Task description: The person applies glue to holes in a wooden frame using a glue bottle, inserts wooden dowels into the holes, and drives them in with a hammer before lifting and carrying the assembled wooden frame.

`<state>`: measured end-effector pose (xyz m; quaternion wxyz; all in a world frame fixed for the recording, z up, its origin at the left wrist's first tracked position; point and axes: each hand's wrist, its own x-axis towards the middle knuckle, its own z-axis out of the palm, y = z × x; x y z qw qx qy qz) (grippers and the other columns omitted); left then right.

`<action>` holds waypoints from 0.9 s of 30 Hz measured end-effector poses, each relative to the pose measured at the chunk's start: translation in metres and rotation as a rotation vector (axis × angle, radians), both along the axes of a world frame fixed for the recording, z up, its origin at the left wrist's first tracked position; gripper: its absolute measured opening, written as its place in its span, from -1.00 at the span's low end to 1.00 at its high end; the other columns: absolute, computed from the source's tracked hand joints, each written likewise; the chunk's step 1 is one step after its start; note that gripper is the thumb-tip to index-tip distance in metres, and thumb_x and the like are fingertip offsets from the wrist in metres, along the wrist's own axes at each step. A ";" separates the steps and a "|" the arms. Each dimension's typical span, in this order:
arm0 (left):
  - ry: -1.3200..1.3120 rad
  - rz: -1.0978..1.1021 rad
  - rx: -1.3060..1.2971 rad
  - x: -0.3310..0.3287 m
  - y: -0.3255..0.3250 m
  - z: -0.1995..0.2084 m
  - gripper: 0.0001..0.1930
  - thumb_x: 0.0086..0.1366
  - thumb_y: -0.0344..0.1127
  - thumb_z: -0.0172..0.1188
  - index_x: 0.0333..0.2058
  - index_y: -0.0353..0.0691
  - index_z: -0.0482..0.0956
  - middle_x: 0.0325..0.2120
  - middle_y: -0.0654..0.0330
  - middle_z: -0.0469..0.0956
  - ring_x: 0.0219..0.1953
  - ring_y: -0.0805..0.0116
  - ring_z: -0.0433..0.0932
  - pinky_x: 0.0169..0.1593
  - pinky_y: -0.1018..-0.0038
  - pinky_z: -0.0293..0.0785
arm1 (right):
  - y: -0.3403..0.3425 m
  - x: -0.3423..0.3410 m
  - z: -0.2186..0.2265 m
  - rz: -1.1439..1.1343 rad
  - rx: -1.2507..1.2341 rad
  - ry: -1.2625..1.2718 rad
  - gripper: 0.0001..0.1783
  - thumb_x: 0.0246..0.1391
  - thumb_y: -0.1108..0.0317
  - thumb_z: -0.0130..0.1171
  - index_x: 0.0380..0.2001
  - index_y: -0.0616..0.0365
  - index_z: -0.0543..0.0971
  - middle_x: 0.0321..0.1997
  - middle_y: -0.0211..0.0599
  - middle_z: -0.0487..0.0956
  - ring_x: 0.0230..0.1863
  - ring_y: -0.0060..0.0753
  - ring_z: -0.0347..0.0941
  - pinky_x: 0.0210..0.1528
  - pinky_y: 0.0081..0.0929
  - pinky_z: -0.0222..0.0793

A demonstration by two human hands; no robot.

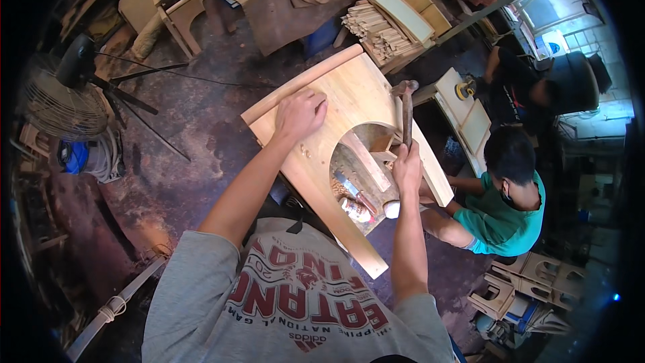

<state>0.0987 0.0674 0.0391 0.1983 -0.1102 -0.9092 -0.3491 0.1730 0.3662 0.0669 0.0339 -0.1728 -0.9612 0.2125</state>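
Observation:
A pale wooden panel [344, 85] with an arched cut-out lies in front of me, a rounded wooden strip [306, 83] along its far edge. My left hand [300, 114] rests on the panel close to that strip, fingers curled in; whatever they may hold is hidden. In my right hand [407, 169] is the handle of a hammer [406, 113], its head raised at the panel's right side. Through the cut-out show a chisel [355, 189], a white bottle [356, 210] and wood shavings on a lower board.
A person in a green shirt [514, 218] crouches at the right; another in dark clothes works behind, near a yellow sander [465, 87]. Left stands a fan [67, 97] on spread legs. A covered table [282, 7] and stacked wood strips [376, 30] are at the back.

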 end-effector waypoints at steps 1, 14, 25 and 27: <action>-0.014 0.003 -0.011 0.001 -0.004 -0.004 -0.83 0.26 -0.23 0.24 -0.26 -0.10 0.74 -0.40 0.14 0.64 -0.34 0.09 0.66 -0.24 0.20 0.58 | -0.006 -0.002 0.009 -0.002 -0.038 0.004 -0.61 0.40 0.19 -0.04 0.18 0.10 0.42 -0.29 0.25 0.63 -0.14 0.36 0.59 -0.09 0.14 0.38; -0.015 -0.015 -0.009 0.000 -0.004 -0.001 -0.82 0.27 -0.21 0.23 -0.28 -0.13 0.74 -0.38 0.14 0.66 -0.31 0.08 0.67 -0.20 0.20 0.58 | -0.017 0.005 0.007 -0.035 -0.057 0.199 -0.61 0.41 0.21 -0.06 0.20 0.11 0.42 -0.26 0.24 0.63 -0.17 0.36 0.59 -0.13 0.13 0.40; -0.027 -0.013 0.001 0.002 -0.004 -0.004 -0.81 0.28 -0.21 0.22 -0.27 -0.14 0.75 -0.37 0.13 0.67 -0.31 0.07 0.67 -0.19 0.19 0.58 | -0.015 0.000 0.007 -0.038 -0.107 0.182 -0.59 0.39 0.16 -0.05 0.18 0.10 0.45 -0.18 0.17 0.67 -0.08 0.33 0.59 -0.03 0.14 0.41; -0.037 -0.018 -0.001 0.002 -0.003 -0.002 -0.81 0.29 -0.21 0.22 -0.28 -0.13 0.74 -0.36 0.14 0.67 -0.30 0.07 0.67 -0.18 0.18 0.58 | -0.005 -0.002 0.002 0.024 0.038 -0.014 -0.60 0.38 0.16 -0.03 0.18 0.08 0.45 -0.18 0.22 0.66 -0.08 0.33 0.59 -0.03 0.15 0.41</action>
